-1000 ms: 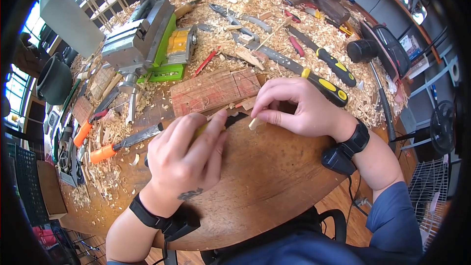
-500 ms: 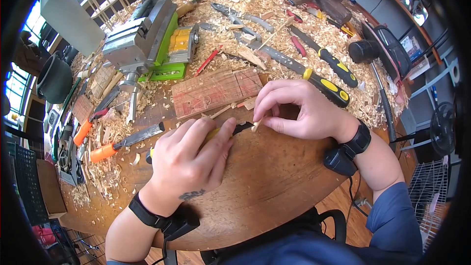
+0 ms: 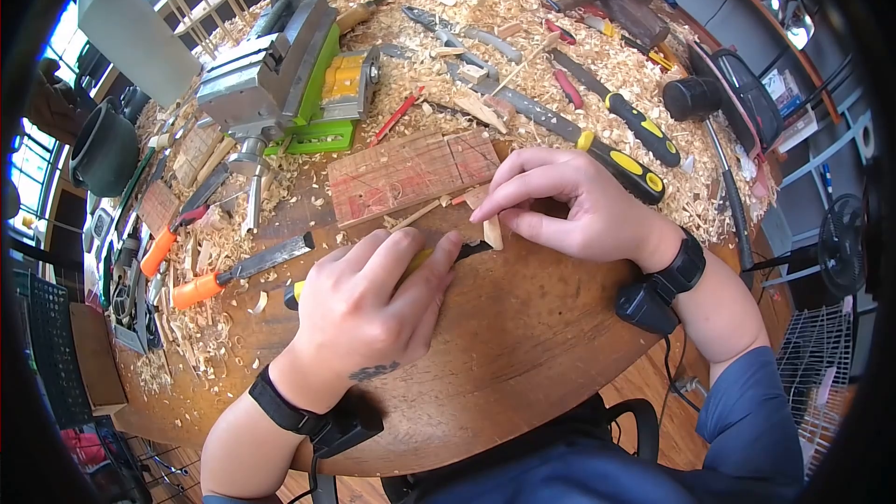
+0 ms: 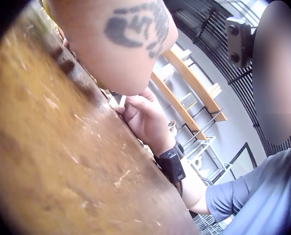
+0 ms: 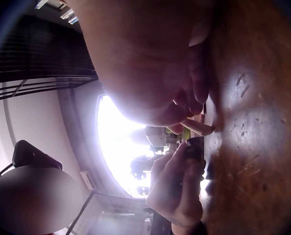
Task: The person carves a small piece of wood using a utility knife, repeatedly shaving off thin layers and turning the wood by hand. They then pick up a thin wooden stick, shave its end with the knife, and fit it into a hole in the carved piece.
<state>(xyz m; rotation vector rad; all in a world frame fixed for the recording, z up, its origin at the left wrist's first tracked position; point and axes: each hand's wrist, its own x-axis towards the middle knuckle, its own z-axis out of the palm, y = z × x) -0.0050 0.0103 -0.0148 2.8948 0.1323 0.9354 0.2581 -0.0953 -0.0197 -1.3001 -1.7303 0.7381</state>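
Observation:
My left hand (image 3: 369,303) grips a tool with a yellow and black handle (image 3: 295,295), low over the front of the wooden table (image 3: 523,355). The tool's dark tip (image 3: 476,248) points right, and the fingers hide its middle. Between right thumb and fingertips, my right hand (image 3: 579,205) pinches a small pale wood piece (image 3: 493,231). That piece stands steeply, its lower end at the tool's tip. In the right wrist view, the wood piece (image 5: 199,128) reaches down close to the tabletop, beside the dark tool end (image 5: 194,148).
Just behind the hands lies a red-marked board (image 3: 411,177). An orange-handled chisel (image 3: 243,271) is at left, near a metal vise (image 3: 252,84). Yellow-and-black handled files (image 3: 625,168) lie among wood shavings (image 3: 532,65), with a black mallet (image 3: 691,98) at right.
My left hand has shifted slightly right with the tool, bringing its tip to the wood piece. In my right fingers, the wood piece has turned and now stands more upright.

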